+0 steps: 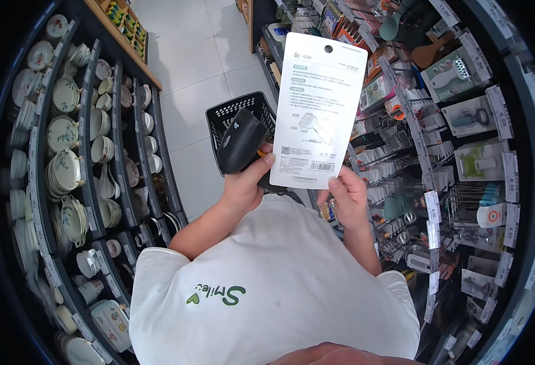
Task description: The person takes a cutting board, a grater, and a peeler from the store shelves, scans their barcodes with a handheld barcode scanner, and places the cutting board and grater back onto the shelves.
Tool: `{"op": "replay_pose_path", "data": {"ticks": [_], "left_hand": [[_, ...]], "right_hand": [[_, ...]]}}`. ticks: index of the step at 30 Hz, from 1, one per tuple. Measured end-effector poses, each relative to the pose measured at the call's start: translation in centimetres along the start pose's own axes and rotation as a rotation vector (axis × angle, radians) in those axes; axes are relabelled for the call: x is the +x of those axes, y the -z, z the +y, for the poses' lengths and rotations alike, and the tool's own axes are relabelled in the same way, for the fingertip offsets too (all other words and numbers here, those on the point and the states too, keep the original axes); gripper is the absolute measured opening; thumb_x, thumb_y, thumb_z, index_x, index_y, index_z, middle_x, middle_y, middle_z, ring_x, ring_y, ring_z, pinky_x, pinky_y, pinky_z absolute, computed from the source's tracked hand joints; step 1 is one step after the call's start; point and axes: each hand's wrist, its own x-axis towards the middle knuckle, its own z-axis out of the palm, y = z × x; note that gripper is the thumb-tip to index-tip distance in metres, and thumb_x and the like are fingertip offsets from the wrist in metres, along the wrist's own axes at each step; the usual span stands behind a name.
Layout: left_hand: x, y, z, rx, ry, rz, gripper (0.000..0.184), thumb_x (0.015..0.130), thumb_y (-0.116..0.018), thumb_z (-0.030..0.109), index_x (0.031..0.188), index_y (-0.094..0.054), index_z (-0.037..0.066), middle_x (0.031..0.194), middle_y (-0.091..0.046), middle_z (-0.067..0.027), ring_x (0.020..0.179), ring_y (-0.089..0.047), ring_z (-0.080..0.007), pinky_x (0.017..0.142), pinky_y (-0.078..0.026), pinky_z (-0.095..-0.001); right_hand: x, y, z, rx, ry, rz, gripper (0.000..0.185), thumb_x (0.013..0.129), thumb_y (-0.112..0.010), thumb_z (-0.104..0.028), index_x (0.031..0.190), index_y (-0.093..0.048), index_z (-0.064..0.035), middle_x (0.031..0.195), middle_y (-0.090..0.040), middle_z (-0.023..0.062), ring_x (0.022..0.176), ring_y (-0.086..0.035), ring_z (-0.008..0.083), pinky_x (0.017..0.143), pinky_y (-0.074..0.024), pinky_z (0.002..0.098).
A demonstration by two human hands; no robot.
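My left hand is wrapped around a black handheld barcode scanner, whose head points up and away from me. A yellow bit of its trigger shows by my thumb. In my right hand is a white product card, pinched at its lower right corner, thumb in front. The card has a hang hole at the top, printed text, a line drawing of a handled tool and a barcode near the bottom edge. The scanner is just left of the card. Whatever is on the card's far side is hidden.
A black shopping basket is beyond the scanner, in the tiled aisle. Shelves of bowls and plates line the left. On the right, packaged kitchen tools hang behind price tags.
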Motion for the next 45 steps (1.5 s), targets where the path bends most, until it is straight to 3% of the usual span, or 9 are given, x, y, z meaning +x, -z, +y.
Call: {"op": "replay_pose_path", "data": {"ticks": [10,12,28,30,34,36,45], "left_hand": [[0.1,0.1,0.4,-0.012,-0.016,-0.004,0.018,0.083,-0.057,-0.005,0.098,-0.055,0.004,0.099,-0.058,-0.0067,0.094,-0.059,-0.0158,0.081,-0.05,-0.0309],[0.1,0.1,0.4,-0.013,-0.023,-0.006,0.018,0.083,-0.057,-0.005,0.098,-0.055,0.004,0.099,-0.058,-0.0068,0.094,-0.059,-0.0159,0.081,-0.05,-0.0311],[0.8,0.3,0.0,0.032,-0.027,-0.011,0.019,0.083,-0.056,-0.005,0.1,-0.055,0.003,0.1,-0.057,-0.0072,0.095,-0.059,-0.0162,0.082,-0.05,-0.0315],[1.0,0.2,0.0,0.034,-0.025,-0.011,0.019,0.083,-0.056,-0.005,0.1,-0.055,0.003,0.1,-0.057,-0.0071,0.095,-0.059,-0.0162,0.082,-0.05,-0.0314],[1.1,-0.2,0.0,0.03,-0.014,-0.01,0.018,0.083,-0.056,-0.004,0.1,-0.055,0.003,0.099,-0.057,-0.007,0.094,-0.058,-0.016,0.081,-0.05,-0.0313],[1.3,-0.1,-0.1,0.027,-0.01,-0.014,0.018,0.083,-0.056,-0.004,0.1,-0.055,0.003,0.099,-0.057,-0.0069,0.095,-0.058,-0.0159,0.082,-0.05,-0.0313],[1.6,-0.3,-0.4,0.038,-0.011,-0.02,0.018,0.083,-0.056,-0.005,0.1,-0.055,0.003,0.101,-0.057,-0.0068,0.096,-0.057,-0.016,0.083,-0.049,-0.0318]], "right_hand": [[0.4,-0.1,0.1,-0.004,0.006,-0.025,0.025,0.095,-0.041,-0.01,0.109,-0.054,0.0069,0.081,-0.062,0.008,0.06,-0.056,0.0094,0.059,-0.0463,0.0223],[0.5,0.5,0.6,0.024,0.035,-0.091,0.029,0.095,-0.044,-0.007,0.118,-0.051,0.0078,0.093,-0.063,0.0087,0.064,-0.057,0.0095,0.059,-0.0475,0.0219],[0.9,0.8,0.7,0.039,0.011,-0.067,0.028,0.095,-0.044,-0.007,0.118,-0.052,0.0077,0.093,-0.063,0.0085,0.065,-0.057,0.0096,0.059,-0.0476,0.0222],[1.0,0.5,0.4,-0.002,0.005,-0.021,0.025,0.095,-0.042,-0.01,0.109,-0.055,0.0064,0.082,-0.063,0.0081,0.061,-0.056,0.0097,0.059,-0.0457,0.0223],[1.1,0.8,0.6,0.006,0.005,-0.013,0.026,0.095,-0.042,-0.01,0.109,-0.056,0.0066,0.083,-0.063,0.0084,0.061,-0.056,0.0097,0.059,-0.0457,0.0228],[1.1,1.3,0.8,0.034,0.018,-0.057,0.027,0.096,-0.045,-0.008,0.116,-0.054,0.0077,0.092,-0.063,0.0079,0.065,-0.057,0.0088,0.059,-0.0474,0.0212],[1.1,1.4,0.9,0.023,0.013,-0.021,0.025,0.095,-0.043,-0.011,0.108,-0.056,0.0062,0.085,-0.063,0.0085,0.061,-0.057,0.0096,0.059,-0.0461,0.0229]]}}
